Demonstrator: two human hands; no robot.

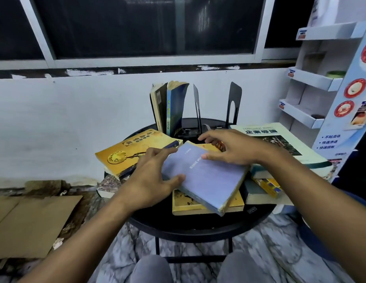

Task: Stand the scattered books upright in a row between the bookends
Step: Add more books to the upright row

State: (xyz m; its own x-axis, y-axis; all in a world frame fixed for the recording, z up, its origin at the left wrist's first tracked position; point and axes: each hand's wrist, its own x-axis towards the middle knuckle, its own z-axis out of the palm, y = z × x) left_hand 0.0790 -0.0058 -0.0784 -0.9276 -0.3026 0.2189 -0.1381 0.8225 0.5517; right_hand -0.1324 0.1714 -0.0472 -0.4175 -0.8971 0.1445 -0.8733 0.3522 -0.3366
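Lavender paperback (206,176) lies flat and askew on top of the pile, mid-table (198,227), resting on a yellow book (182,205). It sits nearer us than the two black bookends (197,107) and the upright books (167,107) at the back.

We judge it light, the soft cover likely to flex, and the pile beneath likely to shift. Best taken by the spine side or both long edges, not a corner.

Left hand (151,180) is spread wide at the book's left edge, thumb pressing the cover and fingers fairly straight along the side. We cannot tell whether any fingertip is underneath.

Right hand (229,150) lies flat over the far right corner with fingers splayed, nothing clasped.
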